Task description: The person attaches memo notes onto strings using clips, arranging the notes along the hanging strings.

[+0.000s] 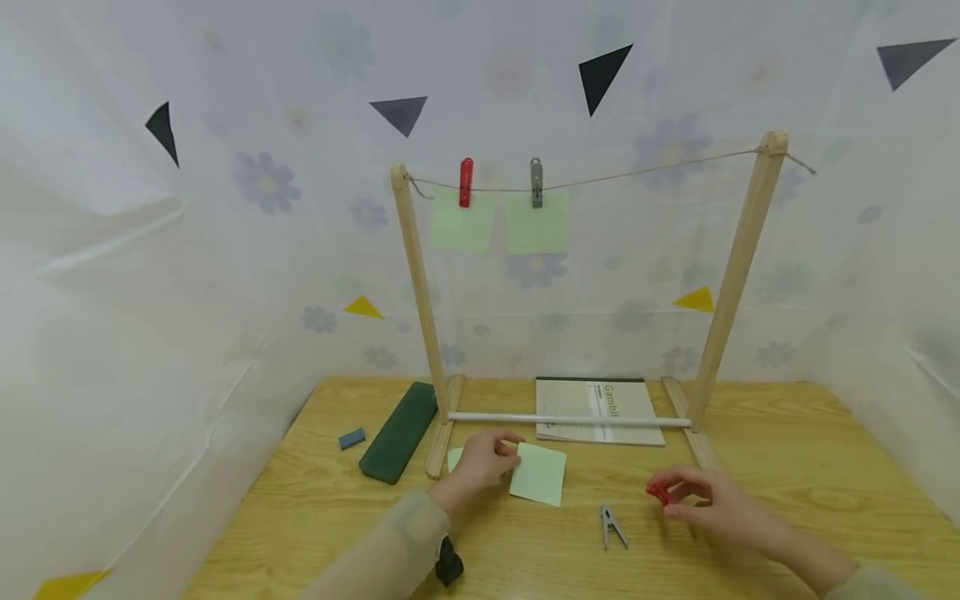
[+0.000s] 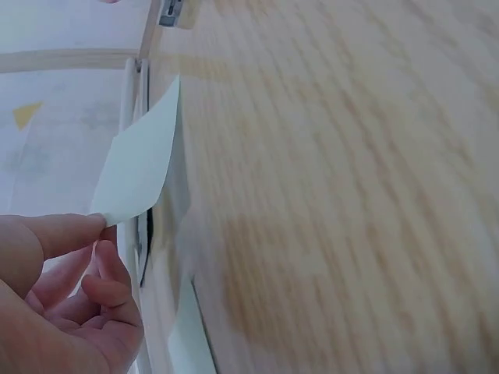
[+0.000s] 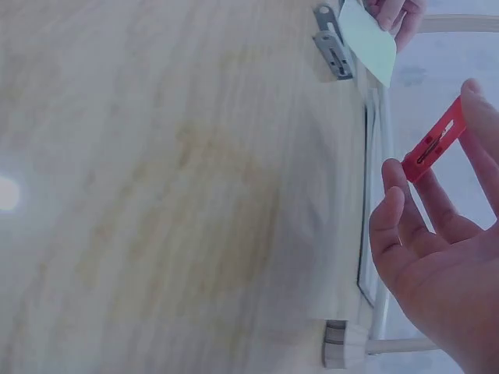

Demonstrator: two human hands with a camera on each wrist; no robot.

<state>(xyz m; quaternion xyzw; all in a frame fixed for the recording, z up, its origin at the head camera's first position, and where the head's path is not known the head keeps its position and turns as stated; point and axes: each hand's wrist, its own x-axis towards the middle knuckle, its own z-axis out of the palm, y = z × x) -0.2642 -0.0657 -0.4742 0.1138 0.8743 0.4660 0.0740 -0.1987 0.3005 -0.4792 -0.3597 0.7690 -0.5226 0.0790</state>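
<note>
Between thumb and finger, my left hand [image 1: 482,463] pinches a pale green paper square [image 1: 538,473] by its edge; in the left wrist view the sheet [image 2: 144,160] is tilted up off the wood. Another green sheet [image 2: 189,335] lies on the table, partly hidden behind that hand in the head view. My right hand [image 1: 716,504] holds a red clothespin [image 1: 658,493] in its fingertips, and the right wrist view shows the clothespin [image 3: 435,142] clearly. A grey clothespin [image 1: 611,527] lies on the table between the hands.
A wooden frame [image 1: 738,275] carries a string [image 1: 645,171], where a red clip [image 1: 466,183] and a grey clip [image 1: 536,185] each hold a green sheet. A white crossbar [image 1: 495,417] passes over a notebook [image 1: 592,396]. Left are a dark green case [image 1: 399,433] and a blue block [image 1: 352,438].
</note>
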